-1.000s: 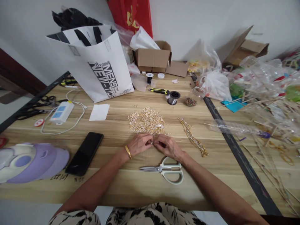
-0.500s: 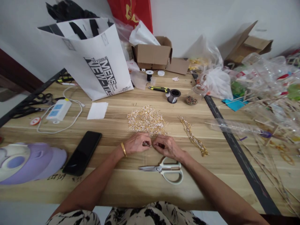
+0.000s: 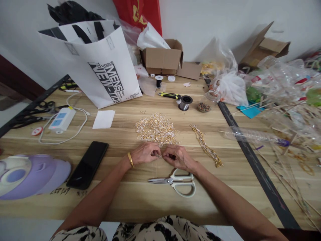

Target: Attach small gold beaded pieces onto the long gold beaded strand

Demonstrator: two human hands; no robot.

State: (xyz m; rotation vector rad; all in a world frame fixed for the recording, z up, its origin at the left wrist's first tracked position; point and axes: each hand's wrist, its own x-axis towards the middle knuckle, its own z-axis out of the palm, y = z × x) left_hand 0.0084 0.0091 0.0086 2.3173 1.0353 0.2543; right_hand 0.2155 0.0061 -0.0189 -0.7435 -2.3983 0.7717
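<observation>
My left hand (image 3: 147,152), with a gold bangle on its wrist, is closed in a pinch. A fine pale thread (image 3: 154,170) trails down from its fingertips, and a small shiny bit shows there. Close beside it, my right hand (image 3: 179,157) is pinched too; what its fingers hold is too small to make out. Both hands rest at the near edge of a loose pile of gold and clear beaded pieces (image 3: 156,129). Scissors with white handles (image 3: 175,180) lie just below the hands. Right of the pile is a bundle of beaded gold chains (image 3: 205,147).
A black phone (image 3: 87,164) and a power strip (image 3: 62,119) lie left. Behind the pile are a wire spool (image 3: 185,103), a yellow-black cutter (image 3: 169,95) and a jar of beads (image 3: 209,100). A white paper bag (image 3: 100,67) stands back left. Plastic and sticks clutter the right.
The view has shifted very slightly. Both hands stay in the same place, pinched close together, with only tiny finger movement.
</observation>
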